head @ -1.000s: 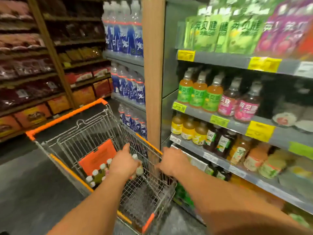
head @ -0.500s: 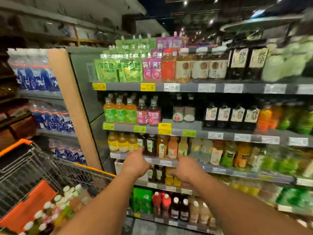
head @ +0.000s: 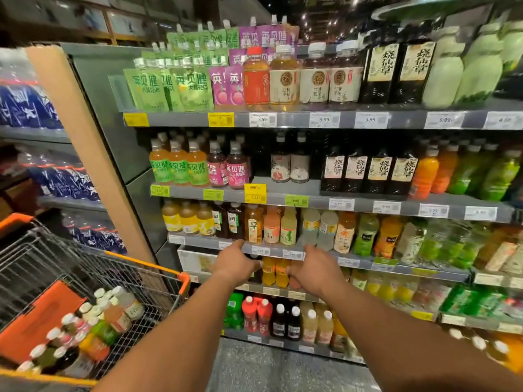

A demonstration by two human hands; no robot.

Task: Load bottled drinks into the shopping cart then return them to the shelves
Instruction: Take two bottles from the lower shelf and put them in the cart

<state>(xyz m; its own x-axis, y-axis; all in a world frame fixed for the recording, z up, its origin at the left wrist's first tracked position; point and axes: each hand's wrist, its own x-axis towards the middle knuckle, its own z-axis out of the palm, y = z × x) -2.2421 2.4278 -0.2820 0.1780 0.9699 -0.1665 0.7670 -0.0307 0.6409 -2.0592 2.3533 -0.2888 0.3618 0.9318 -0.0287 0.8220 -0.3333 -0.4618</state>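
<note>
My left hand (head: 236,264) and my right hand (head: 312,271) both reach out to the drinks shelf (head: 351,262), backs toward me and fingers curled. They sit at the fourth row down, on either side of orange bottles (head: 274,274). My left fingertips are against a dark bottle (head: 257,275); whether either hand grips anything is hidden. The wire shopping cart (head: 147,264) with orange rim stands at lower left. It holds several capped bottled drinks (head: 107,321).
Shelf rows above and below are packed with juice and tea bottles and green and purple pouches (head: 169,86). A tan pillar (head: 85,142) divides this bay from blue-labelled water bottles (head: 65,176) on the left. Grey floor (head: 271,366) lies between me and the shelf.
My view swung from the cart up to the drinks shelf. Both hands left the cart and now reach the fourth shelf row, slightly nearer the orange bottles than half a second ago.
</note>
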